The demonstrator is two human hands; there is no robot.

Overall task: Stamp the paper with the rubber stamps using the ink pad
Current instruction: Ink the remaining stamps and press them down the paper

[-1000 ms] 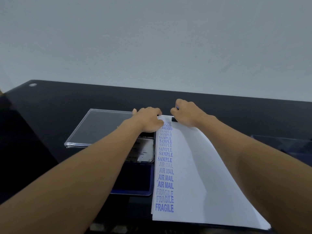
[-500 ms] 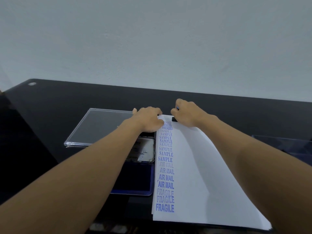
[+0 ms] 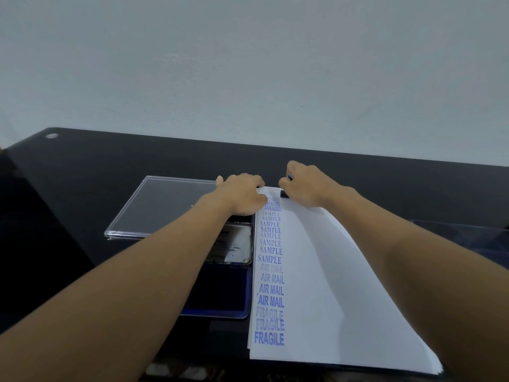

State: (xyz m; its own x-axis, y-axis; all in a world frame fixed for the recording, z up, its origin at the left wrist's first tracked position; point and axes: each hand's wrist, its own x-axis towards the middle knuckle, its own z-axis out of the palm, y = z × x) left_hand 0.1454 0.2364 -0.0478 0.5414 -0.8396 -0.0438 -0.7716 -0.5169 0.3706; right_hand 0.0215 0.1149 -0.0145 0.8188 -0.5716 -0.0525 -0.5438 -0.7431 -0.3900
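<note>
Honestly not much has moved over the last second: both your hands sit right where they were at the far end of the paper [image 3: 330, 271]. Your right hand [image 3: 305, 186] is wrapped round the rubber stamp [image 3: 284, 193], whose black base touches the paper near its far edge, just right of the printed column. Your left hand [image 3: 242, 194] rests on the paper's far left corner with its fingers curled. From this angle I can't tell if it's holding anything or just pinning the sheet. Progress-wise, the column down the paper's left edge is full: FRAGILE nearest you, then AIR MAIL, SAMPLE and AMENDED at the far end, some prints crisp, some faded. Everything right of that column is blank, so I'd guess there's plenty left to do. The ink pad [image 3: 220, 293] lies open just left of the paper.
</note>
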